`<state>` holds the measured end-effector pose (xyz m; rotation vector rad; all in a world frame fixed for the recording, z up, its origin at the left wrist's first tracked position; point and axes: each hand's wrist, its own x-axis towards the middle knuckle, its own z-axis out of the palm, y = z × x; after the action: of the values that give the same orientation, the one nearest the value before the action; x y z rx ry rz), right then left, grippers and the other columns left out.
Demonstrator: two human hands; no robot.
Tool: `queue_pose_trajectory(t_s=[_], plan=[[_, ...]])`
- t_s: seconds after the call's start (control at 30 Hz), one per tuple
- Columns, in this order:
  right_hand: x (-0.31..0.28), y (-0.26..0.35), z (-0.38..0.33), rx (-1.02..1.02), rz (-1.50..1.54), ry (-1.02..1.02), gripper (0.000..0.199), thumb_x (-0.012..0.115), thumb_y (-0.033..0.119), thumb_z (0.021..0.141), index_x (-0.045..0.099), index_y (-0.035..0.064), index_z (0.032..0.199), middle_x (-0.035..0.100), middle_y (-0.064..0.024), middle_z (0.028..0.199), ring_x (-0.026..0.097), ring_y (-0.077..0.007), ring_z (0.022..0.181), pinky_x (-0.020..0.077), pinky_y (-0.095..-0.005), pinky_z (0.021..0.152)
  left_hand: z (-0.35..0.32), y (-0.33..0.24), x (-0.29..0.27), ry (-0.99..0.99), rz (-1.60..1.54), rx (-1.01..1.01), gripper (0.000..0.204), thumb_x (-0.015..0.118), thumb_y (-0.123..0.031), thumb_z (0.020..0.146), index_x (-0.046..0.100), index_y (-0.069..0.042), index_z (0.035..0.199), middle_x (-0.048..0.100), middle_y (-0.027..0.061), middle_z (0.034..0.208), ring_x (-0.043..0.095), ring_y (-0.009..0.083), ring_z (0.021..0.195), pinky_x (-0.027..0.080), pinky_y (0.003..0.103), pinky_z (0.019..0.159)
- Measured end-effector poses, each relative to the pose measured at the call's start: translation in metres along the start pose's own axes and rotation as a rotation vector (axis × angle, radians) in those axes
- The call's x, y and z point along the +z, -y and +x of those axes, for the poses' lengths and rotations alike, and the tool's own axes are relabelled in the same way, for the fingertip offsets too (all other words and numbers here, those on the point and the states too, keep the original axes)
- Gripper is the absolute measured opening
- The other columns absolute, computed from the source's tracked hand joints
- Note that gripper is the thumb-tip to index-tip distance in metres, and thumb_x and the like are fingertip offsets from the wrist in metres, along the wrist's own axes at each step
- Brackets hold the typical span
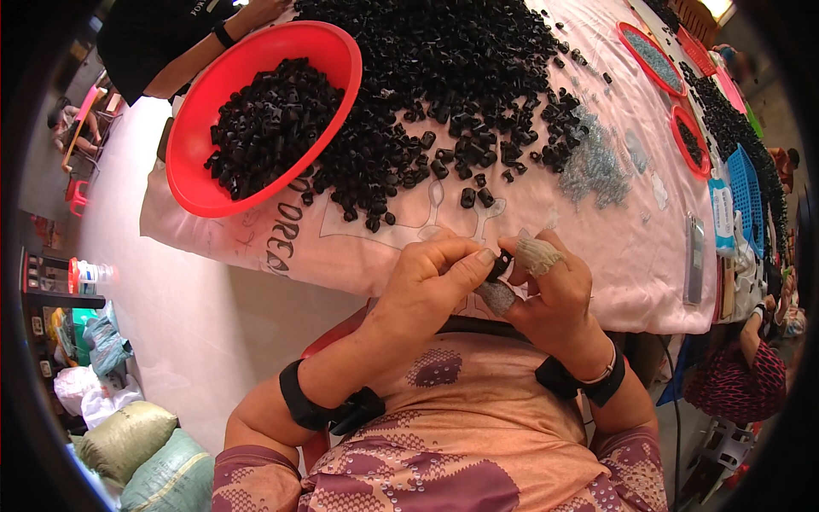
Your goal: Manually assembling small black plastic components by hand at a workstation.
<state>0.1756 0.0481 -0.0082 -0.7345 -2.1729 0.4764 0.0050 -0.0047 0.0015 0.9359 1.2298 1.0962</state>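
**Both hands pinched on one small black part at the bench edge**

The bench (631, 256), draped in a pale pink printed cloth, fills the upper half of the view and runs off to the upper right. Across its middle spreads a great heap of small black plastic parts (461, 77), thinning to loose pieces near the person. At the heap's left, tilted over the bench edge, sits a large red bowl (192, 162) part-filled with the same black pieces. Right of the heap lies a scatter of small silvery metal bits (593, 166). Farther right are two smaller red dishes (636, 44), a blue basket (744, 183) and a flat grey phone-like slab (694, 256). Another person's forearm (192, 51), with a dark wristband, reaches in at the top left beside the red bowl.

Below the bench edge, over a lap in patterned pink fabric, the person's two hands meet. The left hand (426, 282) has its grip closed, thumb and fingers pressed on a single small black part (502, 263). The right hand (554, 294) closes on that same part from the other side; its thumb and forefinger wear greyish fabric tip covers (536, 253). The part sits between the two sets of fingertips, just in front of the bench's near edge and above the lap. Each forearm carries a black strap.
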Motion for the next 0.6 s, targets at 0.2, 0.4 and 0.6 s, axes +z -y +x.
queue_pose_trajectory(t_s=[0.2, 0.4, 0.6], plan=[[-0.005, 0.007, 0.003, -0.034, 0.032, -0.013, 0.043, 0.086, 0.019, 0.065, 0.066, -0.0007, 0.097, 0.054, -0.0038, 0.068, 0.057, -0.0158, 0.055, 0.0461, -0.0276, 0.045, 0.003, 0.001, -0.010, 0.279, -0.542, -0.353, 0.024, 0.058, -0.012, 0.093, 0.063, 0.002, 0.111, 0.059, -0.0003, 0.086, 0.045, 0.0032, 0.061, 0.034, 0.016, 0.049], [-0.007, 0.005, 0.004, -0.062, -0.030, -0.013, 0.043, 0.087, 0.024, 0.065, 0.067, 0.0008, 0.096, 0.055, -0.0043, 0.070, 0.057, -0.0164, 0.055, 0.0457, -0.0278, 0.045, 0.007, 0.005, -0.010, 0.288, -0.634, -0.360, 0.027, 0.061, -0.013, 0.092, 0.062, 0.001, 0.115, 0.064, 0.0015, 0.091, 0.046, 0.0031, 0.061, 0.037, 0.015, 0.049], [-0.002, -0.006, 0.001, -0.157, -0.110, -0.022, 0.038, 0.084, 0.020, 0.068, 0.064, -0.0011, 0.092, 0.055, -0.0079, 0.070, 0.056, -0.0219, 0.056, 0.0444, -0.0321, 0.046, 0.005, 0.008, 0.000, 0.152, -0.255, -0.068, 0.020, 0.064, -0.009, 0.091, 0.064, 0.000, 0.110, 0.063, 0.0001, 0.093, 0.056, 0.0025, 0.074, 0.048, 0.015, 0.062]])
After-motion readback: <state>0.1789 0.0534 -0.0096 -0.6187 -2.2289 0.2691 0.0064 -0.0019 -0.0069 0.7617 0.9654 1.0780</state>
